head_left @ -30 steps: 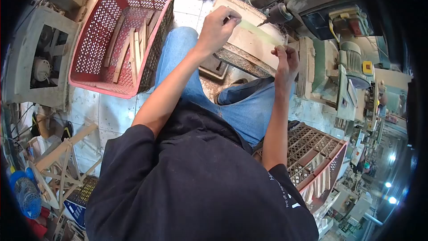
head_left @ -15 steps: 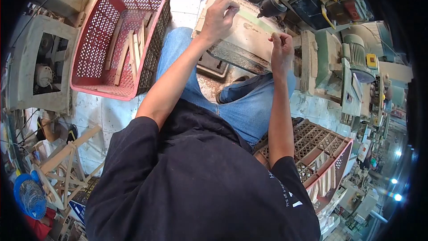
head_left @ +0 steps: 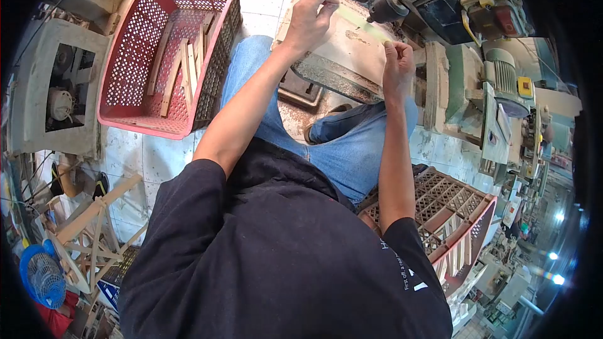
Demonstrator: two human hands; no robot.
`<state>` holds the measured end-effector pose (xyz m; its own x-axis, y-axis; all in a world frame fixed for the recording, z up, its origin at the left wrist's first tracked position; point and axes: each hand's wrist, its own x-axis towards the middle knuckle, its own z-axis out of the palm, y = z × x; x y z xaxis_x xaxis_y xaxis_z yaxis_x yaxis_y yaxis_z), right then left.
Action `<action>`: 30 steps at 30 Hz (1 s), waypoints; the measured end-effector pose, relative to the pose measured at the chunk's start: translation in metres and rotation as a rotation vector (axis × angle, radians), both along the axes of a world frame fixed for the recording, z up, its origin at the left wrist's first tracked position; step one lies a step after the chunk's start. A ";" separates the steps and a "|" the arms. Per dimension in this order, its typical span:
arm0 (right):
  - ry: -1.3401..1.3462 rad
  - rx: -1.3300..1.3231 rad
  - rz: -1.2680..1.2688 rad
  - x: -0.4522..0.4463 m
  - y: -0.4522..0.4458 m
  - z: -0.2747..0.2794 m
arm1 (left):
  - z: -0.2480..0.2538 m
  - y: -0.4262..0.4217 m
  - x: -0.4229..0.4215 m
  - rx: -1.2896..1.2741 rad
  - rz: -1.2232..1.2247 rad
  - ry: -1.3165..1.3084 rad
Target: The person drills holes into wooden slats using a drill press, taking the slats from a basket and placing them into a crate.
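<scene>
A pale greenish strip point(head_left: 364, 24) spans the space between my hands over a dusty board-like work surface point(head_left: 342, 56). At its left end, my left hand point(head_left: 309, 24) is closed in a pinch. My right hand point(head_left: 398, 69) pinches the other end, near the board's right side. Just beyond the strip, a dark machine spindle point(head_left: 388, 7) points toward its middle. The strip's ends are hidden by my fingers.
To the left stands a red crate point(head_left: 185, 127) with several wooden sticks point(head_left: 171, 88). Another crate point(head_left: 455, 191) with sticks is by my right side. A motor point(head_left: 500, 75) and switch box point(head_left: 496, 17) are at the right. A blue fan point(head_left: 44, 276) sits lower left.
Both hands and the strip have moved up and slightly away over the board since the earliest frame. The view has shifted a little. Both hands remain closed.
</scene>
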<state>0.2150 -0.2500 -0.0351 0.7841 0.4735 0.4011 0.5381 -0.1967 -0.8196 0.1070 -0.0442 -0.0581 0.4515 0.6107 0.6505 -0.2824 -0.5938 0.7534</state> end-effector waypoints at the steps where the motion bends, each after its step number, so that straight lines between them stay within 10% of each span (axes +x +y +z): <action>1: -0.013 0.000 -0.002 -0.001 0.001 0.002 | 0.000 0.000 0.000 -0.006 -0.003 -0.007; 30: 0.026 -0.044 -0.075 0.020 0.020 0.008 | -0.002 0.012 0.031 0.038 0.018 0.060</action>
<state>0.2350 -0.2303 -0.0273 0.8280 0.4295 0.3605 0.4992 -0.2718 -0.8228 0.1383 -0.0326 -0.0602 0.4796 0.5947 0.6452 -0.2264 -0.6265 0.7458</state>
